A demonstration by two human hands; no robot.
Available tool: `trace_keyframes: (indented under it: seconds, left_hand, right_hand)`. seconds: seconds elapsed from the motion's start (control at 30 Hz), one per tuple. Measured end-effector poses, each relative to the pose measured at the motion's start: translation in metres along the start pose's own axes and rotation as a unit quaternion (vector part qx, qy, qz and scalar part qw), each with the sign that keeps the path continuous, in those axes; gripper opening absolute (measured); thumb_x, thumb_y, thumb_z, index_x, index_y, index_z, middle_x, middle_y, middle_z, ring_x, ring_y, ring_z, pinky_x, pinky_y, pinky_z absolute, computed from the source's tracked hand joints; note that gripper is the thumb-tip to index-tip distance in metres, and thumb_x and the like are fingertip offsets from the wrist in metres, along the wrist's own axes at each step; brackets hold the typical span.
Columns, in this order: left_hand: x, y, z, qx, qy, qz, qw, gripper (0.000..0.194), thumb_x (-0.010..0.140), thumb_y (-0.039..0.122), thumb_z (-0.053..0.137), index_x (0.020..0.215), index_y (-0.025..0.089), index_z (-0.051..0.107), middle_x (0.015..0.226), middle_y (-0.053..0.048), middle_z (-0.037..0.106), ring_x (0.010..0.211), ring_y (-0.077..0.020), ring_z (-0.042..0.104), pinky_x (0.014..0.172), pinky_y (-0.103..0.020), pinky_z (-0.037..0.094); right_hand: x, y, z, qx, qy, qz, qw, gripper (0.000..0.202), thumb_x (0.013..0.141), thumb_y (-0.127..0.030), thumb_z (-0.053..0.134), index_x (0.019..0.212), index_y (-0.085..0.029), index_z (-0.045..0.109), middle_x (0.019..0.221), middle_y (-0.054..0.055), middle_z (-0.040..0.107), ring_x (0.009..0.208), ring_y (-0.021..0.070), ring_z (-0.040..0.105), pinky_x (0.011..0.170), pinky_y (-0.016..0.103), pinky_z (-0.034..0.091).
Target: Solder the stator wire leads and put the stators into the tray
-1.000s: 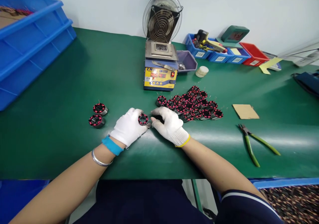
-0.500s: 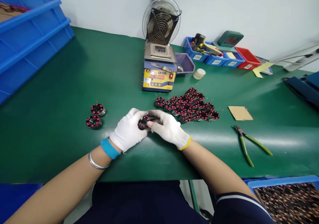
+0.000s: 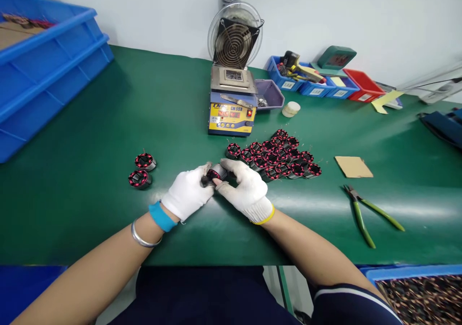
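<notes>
Over the green bench (image 3: pixel 162 103), now tipping the wound core (image 3: pixel 219 171), gripped in left hand (image 3: pixel 187 191) and right hand (image 3: pixel 246 186), exposing its side.

Right glove (image 3: pixel 249 188) white (cuff (image 3: pixel 266 216) edged yellow); held ring (image 3: pixel 217 171) black-grey, pink-red flecks; table (image 3: pixel 90 214) green; pliers' grips (image 3: pixel 361 221) yellowish green.

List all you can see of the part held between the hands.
The held part looks like a short ring: smooth, grey, metal-looking side, with pink-red and black at one end. It's tilted, that end facing the left hand. Gloved fingers of the left hand and right hand grip it. It's left of the cluster of similar parts. Fingers and blur hide the rest; bench contact is unclear.
</notes>
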State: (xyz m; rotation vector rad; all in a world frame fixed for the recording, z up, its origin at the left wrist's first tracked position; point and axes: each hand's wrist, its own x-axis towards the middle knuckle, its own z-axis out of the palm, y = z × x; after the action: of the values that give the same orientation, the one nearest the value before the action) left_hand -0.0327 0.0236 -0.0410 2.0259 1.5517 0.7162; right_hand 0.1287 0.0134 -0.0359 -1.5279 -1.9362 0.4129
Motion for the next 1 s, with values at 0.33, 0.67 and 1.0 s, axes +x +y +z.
trace_keyframes:
  seconds: [0.33, 0.67, 1.0]
  left_hand:
    - [0.001, 0.002, -0.046, -0.290, -0.094, -0.040, 0.952, 0.025, 0.070, 0.039, 0.060, 0.080, 0.016, 0.059, 0.063, 0.000, 0.060, 0.052, -0.0127, 0.053, 0.049, -0.024, 0.044]
    - [-0.005, 0.006, -0.039, -0.245, -0.185, 0.025, 0.951, 0.017, 0.070, 0.030, 0.053, 0.058, 0.018, 0.051, 0.051, 0.002, 0.054, 0.048, -0.0114, 0.048, 0.051, -0.023, 0.042]
    - [-0.005, 0.017, -0.013, -0.330, -0.103, -0.063, 0.936, 0.028, 0.075, 0.043, 0.060, 0.073, 0.016, 0.056, 0.059, 0.000, 0.059, 0.045, -0.0093, 0.048, 0.044, -0.020, 0.040]
  right_hand:
    - [0.007, 0.007, -0.002, 0.194, 0.034, 0.085, 0.977, 0.041, 0.071, -0.034, 0.066, 0.109, -0.017, 0.064, 0.091, 0.005, 0.071, 0.076, 0.0170, 0.066, 0.076, 0.033, 0.057]
    - [0.010, 0.007, 0.003, 0.362, 0.009, 0.137, 0.922, 0.046, 0.066, -0.036, 0.069, 0.106, -0.014, 0.061, 0.088, 0.007, 0.070, 0.072, 0.0176, 0.067, 0.065, 0.032, 0.058]
    - [0.006, 0.005, 0.005, 0.398, 0.025, 0.111, 0.910, 0.048, 0.065, -0.039, 0.072, 0.107, -0.017, 0.060, 0.093, 0.007, 0.070, 0.081, 0.0188, 0.068, 0.074, 0.033, 0.058]
